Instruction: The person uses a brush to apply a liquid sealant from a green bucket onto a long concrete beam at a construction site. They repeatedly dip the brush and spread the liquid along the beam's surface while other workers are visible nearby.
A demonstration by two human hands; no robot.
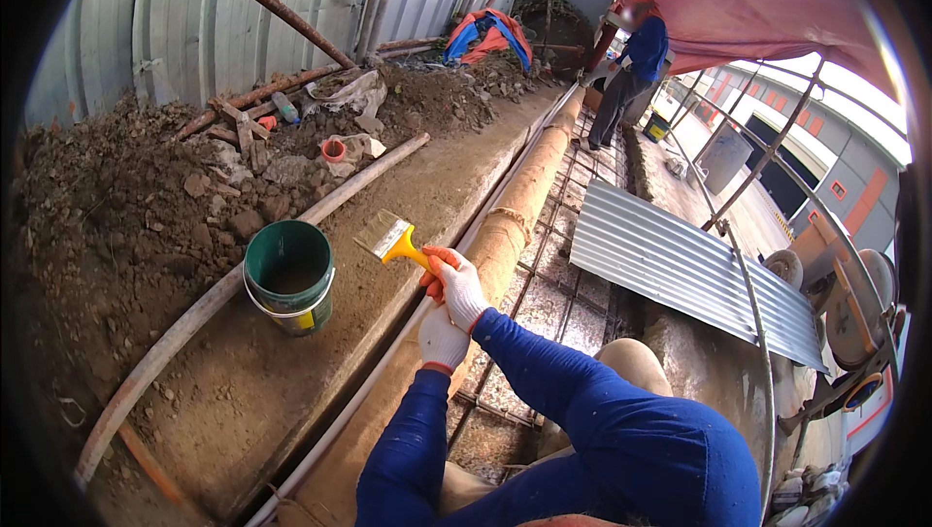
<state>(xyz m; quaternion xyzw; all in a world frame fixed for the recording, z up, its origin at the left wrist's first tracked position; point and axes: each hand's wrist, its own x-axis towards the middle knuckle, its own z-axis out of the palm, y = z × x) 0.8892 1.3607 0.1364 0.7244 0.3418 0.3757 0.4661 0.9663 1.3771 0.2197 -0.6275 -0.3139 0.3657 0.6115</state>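
Note:
My right hand [458, 286], in a white work glove with orange-coated fingers, is closed round the yellow handle of a wide paintbrush [406, 249]. The brush's pale bristles point up and left, above the concrete ledge. Against the right hand's wrist side sits my left hand [444, 341], gloved in white too; its fingers are hidden, so I cannot tell whether they grip anything. To the left of both hands stands a dark green bucket [309, 312] with a wire handle and liquid inside. Beneath my hands runs a long, brown, wrapped-looking pipe or rounded beam [507, 226].
A bent pole [194, 318] passes behind the bucket over heaped soil [116, 216]. Right of the beam lie a rebar grid [555, 284] and a corrugated metal sheet [680, 260]. A person in blue [636, 56] stands at the far end. Metal fencing [194, 32] borders the left.

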